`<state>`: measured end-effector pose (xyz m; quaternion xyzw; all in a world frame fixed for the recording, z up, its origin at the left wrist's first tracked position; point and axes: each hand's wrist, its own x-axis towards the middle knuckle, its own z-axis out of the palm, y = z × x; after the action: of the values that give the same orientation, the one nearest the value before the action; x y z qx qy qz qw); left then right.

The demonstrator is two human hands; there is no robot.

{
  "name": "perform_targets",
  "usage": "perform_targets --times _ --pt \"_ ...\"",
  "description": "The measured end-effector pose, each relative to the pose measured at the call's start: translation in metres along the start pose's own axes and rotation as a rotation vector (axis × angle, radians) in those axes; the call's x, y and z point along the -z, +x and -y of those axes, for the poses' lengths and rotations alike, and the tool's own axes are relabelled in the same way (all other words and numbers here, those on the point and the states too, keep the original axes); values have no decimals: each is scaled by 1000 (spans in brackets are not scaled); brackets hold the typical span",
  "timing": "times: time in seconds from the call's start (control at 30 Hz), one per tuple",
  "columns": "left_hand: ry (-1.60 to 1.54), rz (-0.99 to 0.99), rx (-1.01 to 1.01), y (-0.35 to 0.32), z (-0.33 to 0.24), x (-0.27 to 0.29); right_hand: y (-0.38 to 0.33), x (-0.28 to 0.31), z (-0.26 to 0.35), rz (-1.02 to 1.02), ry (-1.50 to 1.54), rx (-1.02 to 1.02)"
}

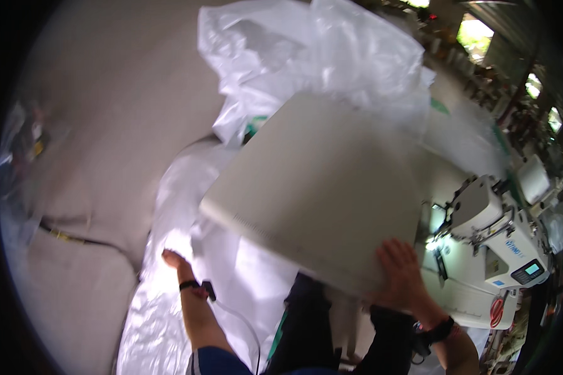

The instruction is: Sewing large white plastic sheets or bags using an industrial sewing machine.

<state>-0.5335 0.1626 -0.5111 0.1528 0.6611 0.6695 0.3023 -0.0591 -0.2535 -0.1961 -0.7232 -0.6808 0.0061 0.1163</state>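
My right hand lies with its fingers stretched out flat on the near right corner of a large pale grey table panel. This panel sits at an angle in front of my legs. To its left, my left hand is down at the white plastic sheet, its fingers curled in and seemingly gripping it. Glare and blur hide the fingertips. The sheet is crumpled and runs down the left side of the panel. A bigger heap of translucent white plastic rises behind the panel.
A white industrial sewing machine with a lit display and lamp stands on the right. A coiled red cord hangs below it. A dark cable crosses the grey surface on the left. Cluttered shelves and windows show at the far right.
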Motion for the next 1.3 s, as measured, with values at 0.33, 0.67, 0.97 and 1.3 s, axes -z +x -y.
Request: perform_targets --times 0.33,0.67,0.97,1.3 --pt "1179 603 -421 -173 -45 16 -11 -2 23 -100 -54 -82" --pt "1318 683 -321 -90 -18 -48 -6 -6 12 -79 -50 -116" --pt "1116 1923 -671 -304 48 78 -17 -5 13 -144 -33 -51" --pt "433 1900 -733 -328 -281 142 -35 -31 83 -236 138 338"
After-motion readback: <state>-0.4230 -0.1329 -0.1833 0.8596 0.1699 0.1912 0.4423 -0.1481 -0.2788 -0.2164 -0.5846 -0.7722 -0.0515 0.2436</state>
